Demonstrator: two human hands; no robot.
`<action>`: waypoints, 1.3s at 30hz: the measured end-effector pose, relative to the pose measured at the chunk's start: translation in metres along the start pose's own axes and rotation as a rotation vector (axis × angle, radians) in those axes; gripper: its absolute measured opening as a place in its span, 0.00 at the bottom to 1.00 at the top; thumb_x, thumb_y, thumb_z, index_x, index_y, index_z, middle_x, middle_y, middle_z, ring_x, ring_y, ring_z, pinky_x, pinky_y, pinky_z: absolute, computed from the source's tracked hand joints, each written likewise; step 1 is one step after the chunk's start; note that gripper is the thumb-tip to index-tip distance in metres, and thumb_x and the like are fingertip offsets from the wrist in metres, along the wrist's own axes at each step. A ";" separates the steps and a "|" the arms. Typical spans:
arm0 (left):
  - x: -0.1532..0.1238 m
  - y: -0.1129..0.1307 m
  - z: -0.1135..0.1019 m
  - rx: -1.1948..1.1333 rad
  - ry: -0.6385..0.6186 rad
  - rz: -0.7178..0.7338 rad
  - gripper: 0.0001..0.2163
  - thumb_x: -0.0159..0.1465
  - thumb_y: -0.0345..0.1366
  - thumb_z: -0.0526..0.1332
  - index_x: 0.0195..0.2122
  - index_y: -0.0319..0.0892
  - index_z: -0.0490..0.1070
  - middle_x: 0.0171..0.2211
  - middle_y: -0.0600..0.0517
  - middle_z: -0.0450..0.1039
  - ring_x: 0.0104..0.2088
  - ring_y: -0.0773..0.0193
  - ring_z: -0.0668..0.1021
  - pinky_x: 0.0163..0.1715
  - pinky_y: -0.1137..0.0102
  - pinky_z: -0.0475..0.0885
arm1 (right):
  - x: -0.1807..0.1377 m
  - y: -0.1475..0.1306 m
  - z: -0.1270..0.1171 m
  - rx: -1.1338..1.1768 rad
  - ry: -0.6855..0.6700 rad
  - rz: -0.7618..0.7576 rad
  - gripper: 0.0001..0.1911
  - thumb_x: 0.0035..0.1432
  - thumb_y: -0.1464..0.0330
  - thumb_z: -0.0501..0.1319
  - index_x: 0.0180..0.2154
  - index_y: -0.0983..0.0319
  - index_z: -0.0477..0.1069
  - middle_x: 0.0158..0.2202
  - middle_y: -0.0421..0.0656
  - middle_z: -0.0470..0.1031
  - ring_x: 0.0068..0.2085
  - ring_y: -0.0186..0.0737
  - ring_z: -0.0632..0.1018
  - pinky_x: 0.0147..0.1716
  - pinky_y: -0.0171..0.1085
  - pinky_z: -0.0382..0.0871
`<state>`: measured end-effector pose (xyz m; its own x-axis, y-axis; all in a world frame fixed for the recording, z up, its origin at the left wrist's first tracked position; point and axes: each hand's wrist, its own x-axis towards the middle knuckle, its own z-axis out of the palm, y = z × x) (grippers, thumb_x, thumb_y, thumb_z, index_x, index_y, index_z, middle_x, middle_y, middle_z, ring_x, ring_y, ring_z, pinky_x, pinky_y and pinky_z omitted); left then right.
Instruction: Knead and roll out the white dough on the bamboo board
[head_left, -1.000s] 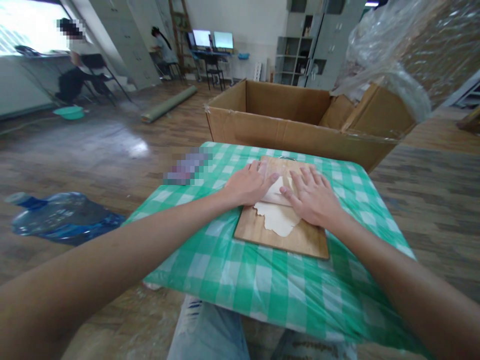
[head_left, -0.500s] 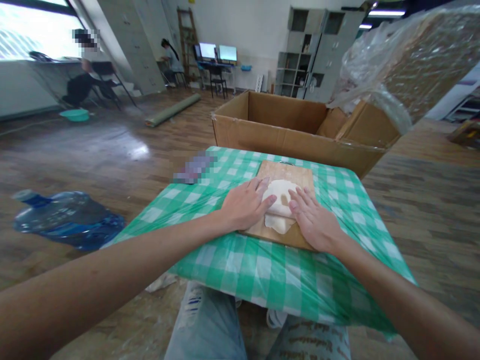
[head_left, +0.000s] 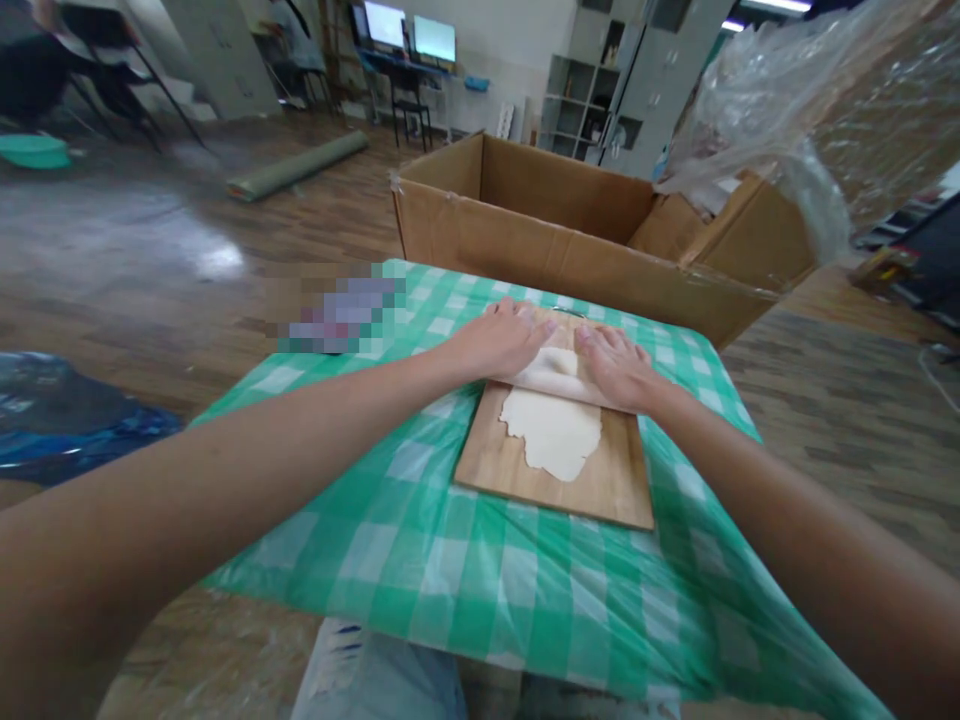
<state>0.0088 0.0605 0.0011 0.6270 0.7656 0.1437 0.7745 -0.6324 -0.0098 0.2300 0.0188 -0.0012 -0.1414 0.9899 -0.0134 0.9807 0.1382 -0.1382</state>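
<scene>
A pale rolling pin [head_left: 559, 382] lies crosswise over a thin sheet of white dough [head_left: 553, 430] on a wooden cutting board [head_left: 619, 490]. My left hand [head_left: 504, 340] rests on the pin's left part, fingers stretched forward. On its right part lies my right hand [head_left: 616, 368], palm down, fingers extended and slightly apart. Both hands press on the pin from above rather than wrapping round it. The dough has a ragged near edge, and some of it shows beyond the pin between my hands. My palms hide the pin's ends.
Under the board, a green-and-white checked cloth [head_left: 420, 530] covers the table. A blurred-out item [head_left: 341, 315] lies at its far left corner. Behind stands a large open cardboard box [head_left: 525, 225] with plastic wrap. A blue water bottle [head_left: 75, 420] lies on the floor at left.
My hands and the rolling pin have moved forward, toward the board's far end. More of the dough's near part and the board now shows. The view has tilted down.
</scene>
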 end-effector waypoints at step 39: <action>-0.100 0.041 -0.012 -0.023 0.036 0.031 0.31 0.77 0.49 0.35 0.72 0.35 0.56 0.72 0.39 0.57 0.72 0.52 0.61 0.68 0.57 0.57 | -0.117 -0.034 0.010 -0.080 0.124 -0.205 0.45 0.72 0.45 0.29 0.73 0.68 0.53 0.76 0.54 0.47 0.76 0.56 0.44 0.72 0.58 0.44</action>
<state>-0.0235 -0.0433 -0.0023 0.6472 0.7411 0.1789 0.7523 -0.6588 0.0074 0.2116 -0.1018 -0.0048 -0.3260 0.9365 0.1290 0.9414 0.3341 -0.0469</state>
